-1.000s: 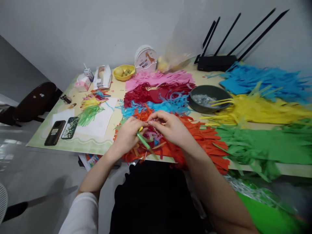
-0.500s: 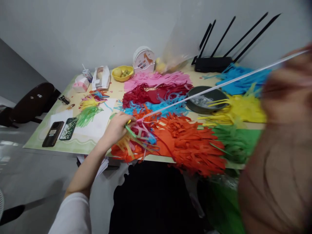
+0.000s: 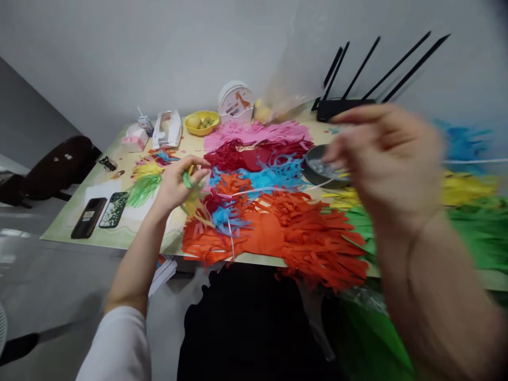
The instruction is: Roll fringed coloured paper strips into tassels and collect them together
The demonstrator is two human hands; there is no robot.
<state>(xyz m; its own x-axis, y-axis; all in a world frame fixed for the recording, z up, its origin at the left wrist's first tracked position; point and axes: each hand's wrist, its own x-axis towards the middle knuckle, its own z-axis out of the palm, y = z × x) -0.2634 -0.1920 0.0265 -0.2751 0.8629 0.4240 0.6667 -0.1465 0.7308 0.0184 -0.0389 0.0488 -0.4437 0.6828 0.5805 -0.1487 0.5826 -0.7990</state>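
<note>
2 phones (image 3: 89, 218), 1 dark bowl (image 3: 316, 173). Left hand (image 3: 180, 182) fingers curled round 1 strip bundle (image 3: 221, 215), above orange paper (image 3: 268, 235) overhanging front edge. Right hand (image 3: 391, 161) blurred, can't tell grip. Gap between, 1 white cord (image 3: 257, 190) crossing.

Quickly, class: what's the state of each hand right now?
Left hand: closed, holding colored strips.
Right hand: blurred; whether it holds the string cannot be told.

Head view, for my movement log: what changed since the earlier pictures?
The right hand parted from the left hand, swung right, then partway back; the left shifted leftward, still holding coloured strips. The white string, straight earlier, now bends. The yellow bowl stayed.
</note>
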